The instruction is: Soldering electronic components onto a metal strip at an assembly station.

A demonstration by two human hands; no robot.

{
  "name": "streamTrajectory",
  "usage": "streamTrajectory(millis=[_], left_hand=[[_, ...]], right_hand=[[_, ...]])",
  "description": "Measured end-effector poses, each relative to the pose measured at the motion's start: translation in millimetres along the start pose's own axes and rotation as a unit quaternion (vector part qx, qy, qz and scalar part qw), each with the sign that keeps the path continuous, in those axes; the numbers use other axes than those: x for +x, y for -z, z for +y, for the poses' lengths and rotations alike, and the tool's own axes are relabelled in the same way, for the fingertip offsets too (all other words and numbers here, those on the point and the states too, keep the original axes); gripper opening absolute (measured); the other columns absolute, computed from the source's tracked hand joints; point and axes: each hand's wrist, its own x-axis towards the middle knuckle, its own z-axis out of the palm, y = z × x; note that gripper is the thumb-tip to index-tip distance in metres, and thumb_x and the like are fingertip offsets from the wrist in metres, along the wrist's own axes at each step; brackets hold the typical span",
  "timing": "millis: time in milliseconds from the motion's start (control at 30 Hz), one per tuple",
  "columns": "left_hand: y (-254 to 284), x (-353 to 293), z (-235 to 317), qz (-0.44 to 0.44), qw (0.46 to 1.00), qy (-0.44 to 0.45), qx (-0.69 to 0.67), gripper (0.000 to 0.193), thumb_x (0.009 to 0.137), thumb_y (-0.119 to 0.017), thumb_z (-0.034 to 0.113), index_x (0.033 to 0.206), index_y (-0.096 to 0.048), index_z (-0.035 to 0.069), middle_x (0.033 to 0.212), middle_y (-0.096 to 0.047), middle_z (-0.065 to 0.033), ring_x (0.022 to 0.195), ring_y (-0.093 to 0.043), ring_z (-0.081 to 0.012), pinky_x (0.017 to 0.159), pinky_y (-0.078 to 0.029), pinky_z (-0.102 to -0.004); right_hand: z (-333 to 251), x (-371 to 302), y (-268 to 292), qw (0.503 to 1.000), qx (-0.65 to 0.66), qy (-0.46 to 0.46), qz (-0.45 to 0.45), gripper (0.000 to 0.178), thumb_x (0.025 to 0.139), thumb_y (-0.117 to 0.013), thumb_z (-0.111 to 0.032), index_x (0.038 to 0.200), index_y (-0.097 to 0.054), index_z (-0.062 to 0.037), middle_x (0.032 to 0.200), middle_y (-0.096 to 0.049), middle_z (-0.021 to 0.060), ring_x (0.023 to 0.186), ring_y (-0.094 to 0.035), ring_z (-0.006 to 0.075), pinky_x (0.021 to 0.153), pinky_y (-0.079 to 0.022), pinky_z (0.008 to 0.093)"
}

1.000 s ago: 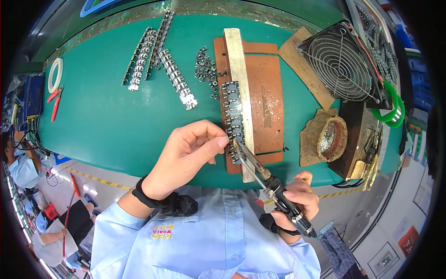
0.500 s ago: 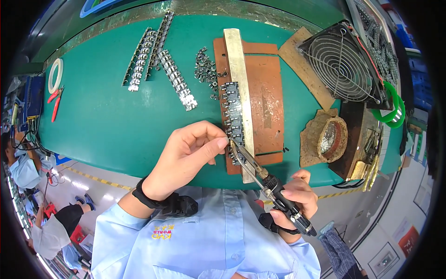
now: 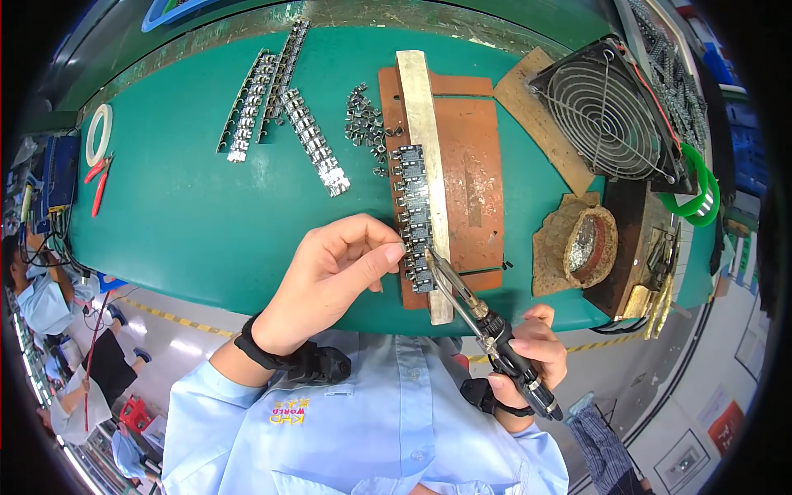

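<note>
My right hand (image 3: pixel 535 355) is wrapped round a black-handled soldering iron (image 3: pixel 493 332), a thin metal tube running beside its shaft. Its tip lies at the right edge of a row of small black components (image 3: pixel 414 194), a little apart from my left fingertips. The row stands along a pale metal bar (image 3: pixel 425 124) on a brown board (image 3: pixel 474 157). My left hand (image 3: pixel 342 256) pinches at the row's left side, thumb and forefinger together; whatever is between them is too small to make out.
Small loose metal clips (image 3: pixel 363 120) lie left of the board, near metal clip strips (image 3: pixel 313 140). To the right are a fan (image 3: pixel 610 111), a brown solder-stained bowl (image 3: pixel 590 247) and a green spool (image 3: pixel 701 202). Red-handled pliers (image 3: pixel 99 186) and a tape roll (image 3: pixel 98 136) lie far left.
The soldering iron has shifted slightly right, its tip moving away from my left fingertips. My left hand stays in place. A person in the background at left has moved.
</note>
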Motion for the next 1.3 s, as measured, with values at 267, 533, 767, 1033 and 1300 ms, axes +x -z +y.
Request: streamTrajectory(millis=[267,533,767,1033,1300], left_hand=[[-5,0,3,0.002,1.000,-0.002,-0.001,0.011,0.085,-0.055,0.013,0.084,-0.056,0.002,0.072,-0.055,-0.0008,0.061,-0.049,-0.0066,0.058,-0.039,-0.0194],[-10,-1,6,-0.031,0.999,-0.004,0.018,0.012,0.086,-0.054,0.013,0.089,-0.056,0.001,0.079,-0.056,0.0017,0.069,-0.049,-0.0028,0.059,-0.040,-0.0189],[-23,-2,10,-0.024,0.999,-0.001,0.024,0.012,0.086,-0.054,0.012,0.088,-0.057,0.001,0.078,-0.056,0.0012,0.068,-0.048,-0.0035,0.059,-0.040,-0.0189],[-26,-8,13,-0.003,0.999,-0.007,0.047,0.013,0.087,-0.054,0.013,0.089,-0.058,0.001,0.077,-0.057,0.0003,0.066,-0.049,-0.0059,0.059,-0.040,-0.0194],[-7,3,42,0.141,0.909,-0.161,0.357,0.012,0.078,-0.061,0.007,0.088,-0.058,0.001,0.075,-0.056,-0.0041,0.064,-0.051,-0.0099,0.057,-0.041,-0.0227]], right_hand=[[5,-6,3,0.998,0.040,0.011,0.052,0.042,0.063,-0.076,-0.022,0.094,-0.052,-0.0070,0.065,-0.055,0.0024,0.061,-0.051,0.0158,0.071,-0.035,0.0356],[16,-16,4,0.985,0.069,-0.062,0.145,0.043,0.068,-0.072,-0.021,0.097,-0.047,-0.0035,0.081,-0.050,0.0083,0.079,-0.047,0.0210,0.074,-0.037,0.0344],[21,-16,12,0.980,0.063,-0.075,0.173,0.042,0.069,-0.070,-0.019,0.099,-0.046,-0.0022,0.086,-0.049,0.0112,0.080,-0.047,0.0212,0.076,-0.038,0.0329],[20,-19,19,0.982,0.071,-0.070,0.160,0.042,0.070,-0.070,-0.017,0.100,-0.045,-0.0016,0.087,-0.049,0.0119,0.081,-0.048,0.0209,0.074,-0.039,0.0311],[9,-23,25,0.981,0.089,-0.069,0.160,0.041,0.070,-0.070,-0.016,0.100,-0.045,-0.0016,0.088,-0.049,0.0120,0.082,-0.048,0.0207,0.075,-0.040,0.0316]])
